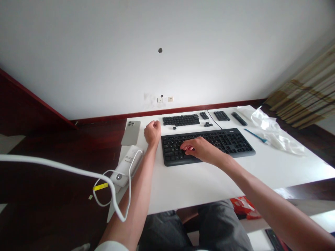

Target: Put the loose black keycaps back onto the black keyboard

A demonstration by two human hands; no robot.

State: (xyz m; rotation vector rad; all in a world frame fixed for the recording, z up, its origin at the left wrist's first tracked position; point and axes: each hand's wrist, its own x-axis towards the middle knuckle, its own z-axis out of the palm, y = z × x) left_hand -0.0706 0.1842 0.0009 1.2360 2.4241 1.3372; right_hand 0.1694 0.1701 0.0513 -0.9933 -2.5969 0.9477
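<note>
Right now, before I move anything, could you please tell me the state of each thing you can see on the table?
Left hand: closed in a fist, resting on the white table.
Right hand: open, fingers on the keys.
Black keyboard: lying flat, under the right hand.
Loose black keycaps: grouped in blocks beyond the keyboard.
Phone: lying back up, cameras showing.
Clear plastic wrap: crumpled.

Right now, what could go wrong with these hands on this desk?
The left hand sits beside a phone near the edge of the table, so a sideways knock might tip it off. The right hand, on the keyboard, could shove it into the loose black keys just behind.
</note>
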